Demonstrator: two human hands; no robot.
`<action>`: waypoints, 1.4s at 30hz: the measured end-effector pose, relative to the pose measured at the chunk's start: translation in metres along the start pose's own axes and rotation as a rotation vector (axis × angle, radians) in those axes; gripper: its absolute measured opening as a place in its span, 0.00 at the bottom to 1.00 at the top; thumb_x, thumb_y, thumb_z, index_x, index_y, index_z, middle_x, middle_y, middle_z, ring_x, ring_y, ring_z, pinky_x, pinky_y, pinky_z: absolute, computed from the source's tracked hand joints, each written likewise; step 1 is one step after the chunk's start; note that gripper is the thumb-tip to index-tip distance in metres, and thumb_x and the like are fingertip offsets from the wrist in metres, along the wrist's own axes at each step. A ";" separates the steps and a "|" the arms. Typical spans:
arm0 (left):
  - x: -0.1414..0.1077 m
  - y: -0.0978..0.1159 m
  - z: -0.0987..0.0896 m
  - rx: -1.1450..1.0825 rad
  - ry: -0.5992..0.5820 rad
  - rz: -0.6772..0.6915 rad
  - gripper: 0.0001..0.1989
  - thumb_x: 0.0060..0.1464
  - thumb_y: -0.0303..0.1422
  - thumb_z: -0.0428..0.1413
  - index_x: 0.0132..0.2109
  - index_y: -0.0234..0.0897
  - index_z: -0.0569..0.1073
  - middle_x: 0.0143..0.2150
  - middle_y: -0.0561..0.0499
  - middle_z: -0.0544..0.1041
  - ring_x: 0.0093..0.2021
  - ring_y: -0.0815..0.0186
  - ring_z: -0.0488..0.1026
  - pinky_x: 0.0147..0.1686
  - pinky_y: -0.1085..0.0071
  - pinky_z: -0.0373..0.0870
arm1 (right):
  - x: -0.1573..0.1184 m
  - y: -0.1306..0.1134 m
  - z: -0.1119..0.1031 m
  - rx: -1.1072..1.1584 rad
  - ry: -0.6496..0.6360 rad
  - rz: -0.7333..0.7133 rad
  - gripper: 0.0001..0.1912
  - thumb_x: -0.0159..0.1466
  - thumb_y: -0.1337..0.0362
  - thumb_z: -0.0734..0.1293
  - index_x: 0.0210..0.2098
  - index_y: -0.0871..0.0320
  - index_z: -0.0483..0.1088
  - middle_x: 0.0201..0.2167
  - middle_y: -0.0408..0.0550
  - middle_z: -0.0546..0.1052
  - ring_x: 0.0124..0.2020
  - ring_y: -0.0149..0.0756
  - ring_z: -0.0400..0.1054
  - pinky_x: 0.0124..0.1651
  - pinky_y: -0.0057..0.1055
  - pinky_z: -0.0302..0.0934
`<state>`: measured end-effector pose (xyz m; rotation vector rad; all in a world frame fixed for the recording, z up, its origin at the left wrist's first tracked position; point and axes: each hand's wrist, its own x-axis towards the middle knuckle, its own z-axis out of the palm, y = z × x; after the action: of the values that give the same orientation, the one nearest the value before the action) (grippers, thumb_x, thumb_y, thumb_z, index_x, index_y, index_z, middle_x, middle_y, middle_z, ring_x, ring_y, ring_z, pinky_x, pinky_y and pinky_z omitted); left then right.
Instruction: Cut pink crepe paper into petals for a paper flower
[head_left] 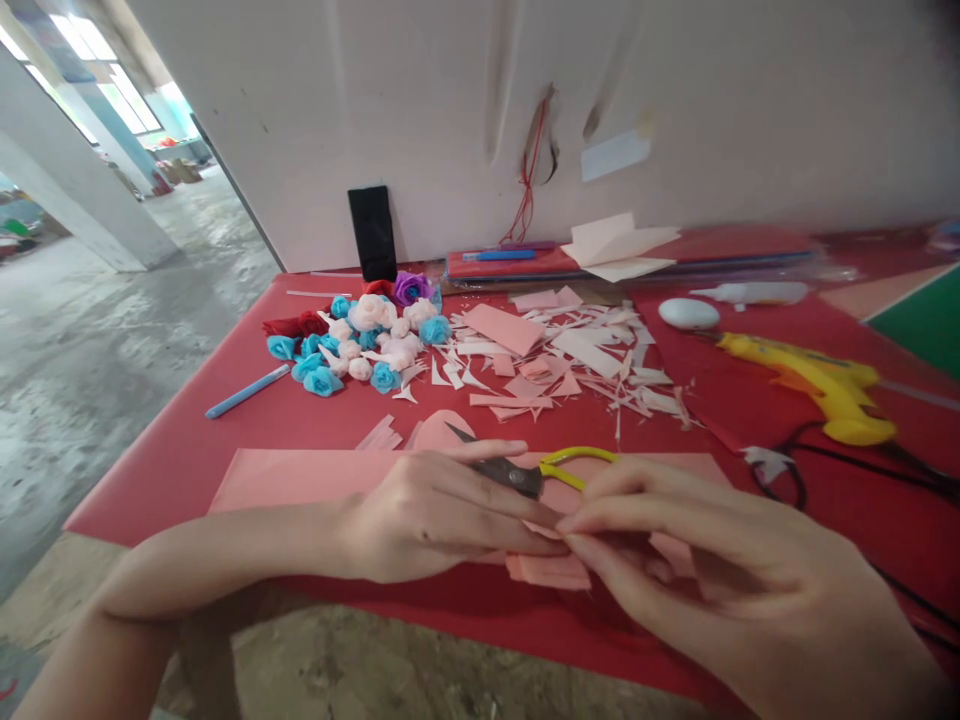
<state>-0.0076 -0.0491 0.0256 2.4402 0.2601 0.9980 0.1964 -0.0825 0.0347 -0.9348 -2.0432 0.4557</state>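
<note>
My left hand [442,515] reaches in from the left, back up, its thumb hidden underneath. Its lower fingertips meet the pinched fingertips of my right hand [712,570]. What lies between the fingertips is too small and covered to make out. Just below them a folded piece of pink paper [551,572] shows. Beyond the fingers lie cutters with yellow handles [577,456] and dark blades, partly covered by my left hand. A rounded pink paper piece [442,428] is near the blade tip. A long pink paper sheet [292,475] lies under my hands.
Blue and pale pink paper roses [367,345] cluster at the left back, near a leaning black phone [372,232] and a blue pen [247,391]. Paper scraps [555,355] cover the middle. At right are a yellow glue gun [817,385], its black cable and a white glue bottle [757,292].
</note>
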 end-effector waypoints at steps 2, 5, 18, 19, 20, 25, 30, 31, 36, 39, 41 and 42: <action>0.000 0.000 0.001 -0.001 0.004 0.011 0.15 0.61 0.25 0.43 0.38 0.25 0.74 0.38 0.37 0.80 0.42 0.67 0.77 0.60 0.68 0.59 | 0.003 -0.002 0.001 0.013 0.012 -0.004 0.05 0.59 0.68 0.64 0.27 0.52 0.67 0.24 0.40 0.73 0.21 0.27 0.69 0.16 0.17 0.61; -0.001 -0.001 0.002 0.000 0.007 0.018 0.15 0.62 0.25 0.43 0.39 0.26 0.74 0.39 0.38 0.80 0.43 0.68 0.77 0.60 0.68 0.58 | 0.008 -0.004 0.002 0.037 0.041 0.003 0.06 0.57 0.69 0.64 0.25 0.53 0.67 0.22 0.40 0.72 0.19 0.26 0.67 0.15 0.17 0.60; -0.001 -0.002 0.006 0.037 -0.061 -0.035 0.13 0.60 0.25 0.46 0.41 0.24 0.75 0.40 0.40 0.80 0.44 0.67 0.76 0.61 0.69 0.57 | 0.006 0.003 0.012 0.062 0.072 0.030 0.07 0.59 0.70 0.63 0.27 0.54 0.71 0.23 0.42 0.73 0.20 0.26 0.67 0.17 0.18 0.61; -0.002 -0.003 0.007 0.030 -0.055 -0.047 0.11 0.58 0.24 0.48 0.41 0.23 0.75 0.40 0.39 0.80 0.45 0.65 0.76 0.60 0.68 0.58 | 0.007 0.004 0.012 0.074 0.060 0.045 0.07 0.58 0.71 0.63 0.26 0.55 0.71 0.23 0.41 0.73 0.20 0.26 0.67 0.17 0.18 0.61; -0.002 -0.004 0.009 0.023 -0.045 -0.059 0.10 0.57 0.24 0.50 0.41 0.22 0.75 0.40 0.38 0.79 0.45 0.64 0.76 0.60 0.67 0.59 | 0.009 0.006 0.013 0.090 0.050 0.062 0.07 0.57 0.71 0.63 0.26 0.55 0.71 0.22 0.41 0.73 0.20 0.26 0.67 0.17 0.18 0.61; -0.003 -0.010 0.010 0.024 -0.017 -0.114 0.12 0.58 0.24 0.48 0.40 0.23 0.76 0.39 0.37 0.79 0.44 0.64 0.76 0.59 0.64 0.60 | 0.013 0.011 0.013 0.190 -0.005 0.168 0.07 0.55 0.70 0.64 0.22 0.57 0.71 0.20 0.43 0.73 0.19 0.28 0.68 0.17 0.19 0.61; -0.003 -0.012 0.010 -0.006 0.002 -0.125 0.14 0.59 0.25 0.47 0.38 0.24 0.76 0.37 0.38 0.80 0.41 0.64 0.77 0.58 0.62 0.62 | 0.015 0.008 0.013 0.252 -0.048 0.259 0.06 0.53 0.69 0.64 0.21 0.57 0.71 0.20 0.43 0.73 0.19 0.29 0.68 0.18 0.19 0.61; -0.003 -0.012 0.010 -0.020 0.014 -0.132 0.13 0.59 0.25 0.47 0.38 0.24 0.77 0.38 0.38 0.80 0.41 0.64 0.77 0.58 0.62 0.62 | 0.016 0.008 0.011 0.255 -0.047 0.284 0.06 0.53 0.68 0.65 0.20 0.56 0.70 0.19 0.42 0.72 0.19 0.29 0.68 0.17 0.19 0.61; -0.002 -0.014 0.001 -0.267 0.063 -0.247 0.11 0.58 0.27 0.51 0.39 0.29 0.78 0.41 0.40 0.79 0.44 0.65 0.76 0.60 0.64 0.58 | 0.019 0.024 0.001 0.128 0.028 0.281 0.07 0.56 0.59 0.63 0.28 0.55 0.69 0.22 0.43 0.74 0.21 0.31 0.70 0.19 0.20 0.64; -0.002 -0.019 -0.003 -0.542 0.142 -0.376 0.09 0.54 0.25 0.55 0.41 0.39 0.78 0.42 0.49 0.79 0.44 0.67 0.76 0.63 0.64 0.54 | 0.007 0.048 0.000 -0.189 -0.187 0.294 0.11 0.56 0.59 0.63 0.38 0.55 0.69 0.26 0.45 0.76 0.24 0.36 0.71 0.22 0.27 0.66; -0.002 -0.023 -0.004 -0.711 0.218 -0.434 0.11 0.51 0.23 0.58 0.39 0.43 0.78 0.40 0.53 0.80 0.42 0.68 0.77 0.62 0.63 0.56 | -0.004 0.061 0.004 -0.350 -0.389 0.281 0.19 0.53 0.60 0.66 0.44 0.56 0.68 0.34 0.50 0.76 0.30 0.43 0.73 0.25 0.33 0.67; -0.002 -0.024 -0.004 -0.779 0.250 -0.463 0.11 0.50 0.23 0.59 0.37 0.44 0.79 0.39 0.55 0.80 0.40 0.68 0.78 0.61 0.62 0.59 | -0.009 0.065 0.007 -0.386 -0.492 0.268 0.20 0.50 0.63 0.68 0.43 0.57 0.68 0.37 0.52 0.76 0.34 0.45 0.73 0.29 0.35 0.68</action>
<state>-0.0119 -0.0274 0.0150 1.4691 0.4053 0.9525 0.2238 -0.0461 -0.0135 -1.4533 -2.5170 0.4764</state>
